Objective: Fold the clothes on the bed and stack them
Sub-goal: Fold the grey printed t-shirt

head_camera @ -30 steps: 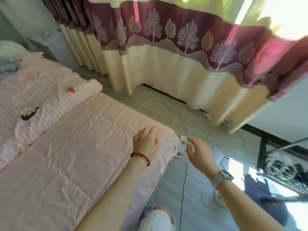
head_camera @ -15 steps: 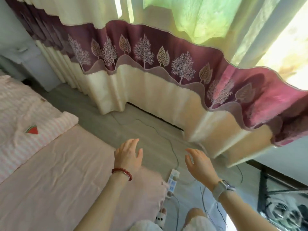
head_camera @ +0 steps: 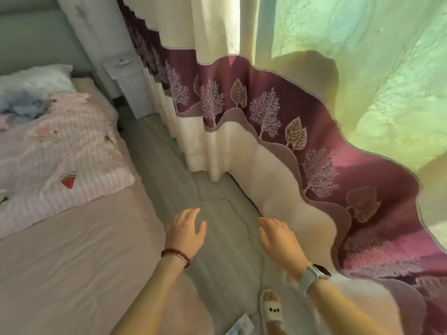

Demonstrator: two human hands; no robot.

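Clothes (head_camera: pixel 23 108), blue and pale, lie heaped at the far left of the bed (head_camera: pixel 72 262), beside a pink striped quilt (head_camera: pixel 60 160). Both hands hang over the grey floor (head_camera: pixel 217 189) just right of the bed: left hand (head_camera: pixel 186 232) and right hand (head_camera: pixel 278 238) loose-fingered, holding nothing. A curtain (head_camera: pixel 278 112) hangs on the right.

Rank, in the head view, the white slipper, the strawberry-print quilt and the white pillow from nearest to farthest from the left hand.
From the left hand:
1. White slipper, on the floor below and to its right.
2. Strawberry-print quilt, on the bed up and to the left.
3. White pillow, at the head of the bed, beyond the quilt.
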